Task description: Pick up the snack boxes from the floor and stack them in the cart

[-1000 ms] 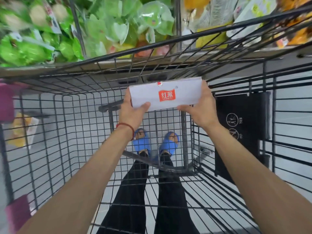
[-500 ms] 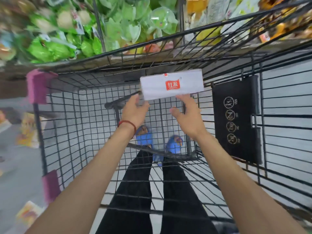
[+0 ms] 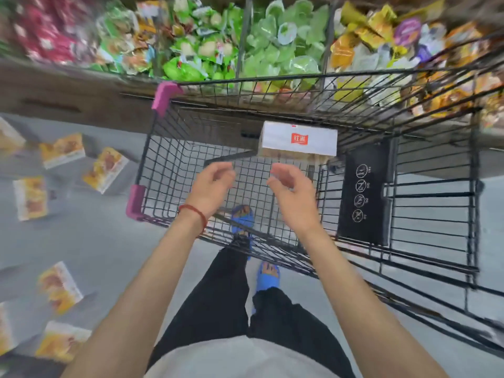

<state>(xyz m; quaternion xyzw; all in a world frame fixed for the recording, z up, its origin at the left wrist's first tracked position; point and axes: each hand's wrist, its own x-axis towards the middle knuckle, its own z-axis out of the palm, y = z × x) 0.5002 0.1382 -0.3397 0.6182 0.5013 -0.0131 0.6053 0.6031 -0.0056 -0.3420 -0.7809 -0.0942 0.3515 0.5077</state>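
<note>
One box (image 3: 298, 141) sits at the far end of the cart (image 3: 165, 97), its long axis running left to right, white logo side facing up. Left hand (image 3: 211, 186) and right hand (image 3: 293, 192) hover near it, fingers loosely curled and holding nothing. More boxes (image 3: 105, 170) lie on the floor at left.

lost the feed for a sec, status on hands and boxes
Left hand and right hand open, empty, over cart. White box inside, far end, hands clear of it. More snack boxes on floor, left. Nothing in the way.
</note>
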